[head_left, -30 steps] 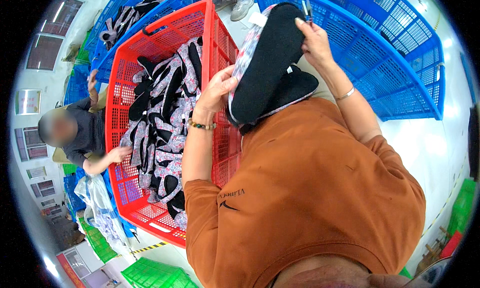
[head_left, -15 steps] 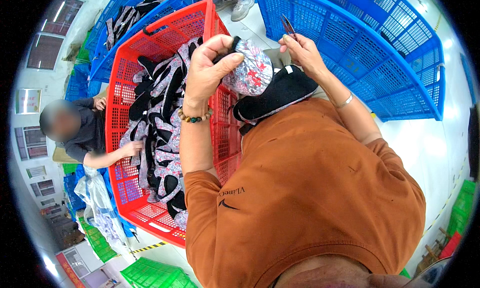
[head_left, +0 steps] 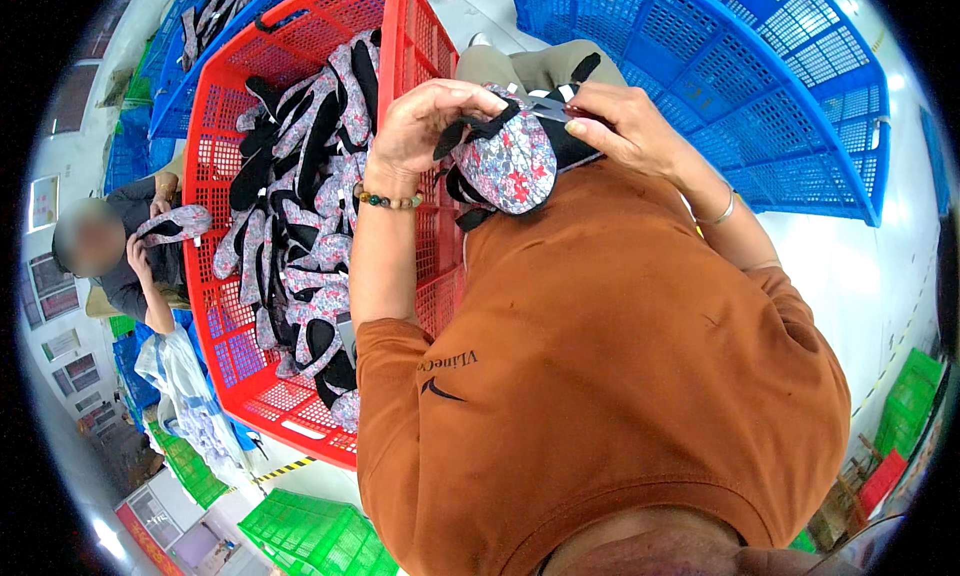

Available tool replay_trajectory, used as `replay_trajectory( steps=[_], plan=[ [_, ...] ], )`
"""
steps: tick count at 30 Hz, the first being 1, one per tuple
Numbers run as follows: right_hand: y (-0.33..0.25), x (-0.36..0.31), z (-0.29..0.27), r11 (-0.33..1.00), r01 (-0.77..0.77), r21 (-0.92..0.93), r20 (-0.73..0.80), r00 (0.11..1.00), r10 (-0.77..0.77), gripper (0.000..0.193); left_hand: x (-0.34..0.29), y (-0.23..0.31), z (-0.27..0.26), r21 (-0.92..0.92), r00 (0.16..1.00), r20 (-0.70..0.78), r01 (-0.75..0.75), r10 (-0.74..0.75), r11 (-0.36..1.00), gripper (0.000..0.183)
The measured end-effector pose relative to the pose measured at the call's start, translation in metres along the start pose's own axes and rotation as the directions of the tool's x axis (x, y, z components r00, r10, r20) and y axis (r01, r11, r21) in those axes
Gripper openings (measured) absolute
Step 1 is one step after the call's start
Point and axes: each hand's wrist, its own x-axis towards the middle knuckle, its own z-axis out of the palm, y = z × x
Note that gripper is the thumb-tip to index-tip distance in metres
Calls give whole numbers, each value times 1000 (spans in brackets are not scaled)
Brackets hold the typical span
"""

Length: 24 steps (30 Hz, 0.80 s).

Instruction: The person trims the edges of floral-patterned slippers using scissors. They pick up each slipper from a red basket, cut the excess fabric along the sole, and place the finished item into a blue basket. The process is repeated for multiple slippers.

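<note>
A slipper [head_left: 512,166] in grey, red and blue floral cloth with black trim is held in front of my chest. My left hand [head_left: 415,126] is closed on its black-edged side, with the thumb and fingers near the opening. Thread snips [head_left: 546,109] with a dark red handle and grey metal blades are in my right hand [head_left: 630,131], whose fingers are closed round them. The blades lie against the slipper's upper edge; whether they touch a thread is too small to tell. Behind it, partly hidden, another slipper with a black sole [head_left: 575,144] rests on my lap.
On my left stands a red plastic crate [head_left: 290,431] heaped with floral and black slippers [head_left: 315,206]. Blue crates [head_left: 700,86] rise at the front right, and another blue crate [head_left: 175,101] stands far left. Across the red crate, a co-worker [head_left: 130,246] holds a slipper.
My right hand has brought the snips down and left to the slipper. My left hand has turned and lowered the slipper slightly. The co-worker has lifted a slipper out of the crate.
</note>
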Motion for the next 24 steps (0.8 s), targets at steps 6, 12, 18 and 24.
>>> replay_trajectory(
  steps=[6,12,18,24],
  plan=[
    [-6,3,-12,953,175,-247,39,985,-171,28,-5,-1,-3,128,996,71,35,-44,991,31],
    [-8,6,-25,888,264,-377,130,964,-231,30,1,-11,-1,216,986,158,13,-48,976,38],
    [-11,3,-31,840,286,-462,168,958,-234,31,4,-13,7,247,980,172,60,-104,967,42],
    [-14,2,-27,834,312,-455,177,950,-259,29,4,-7,24,209,988,105,87,-111,974,40]
  ],
)
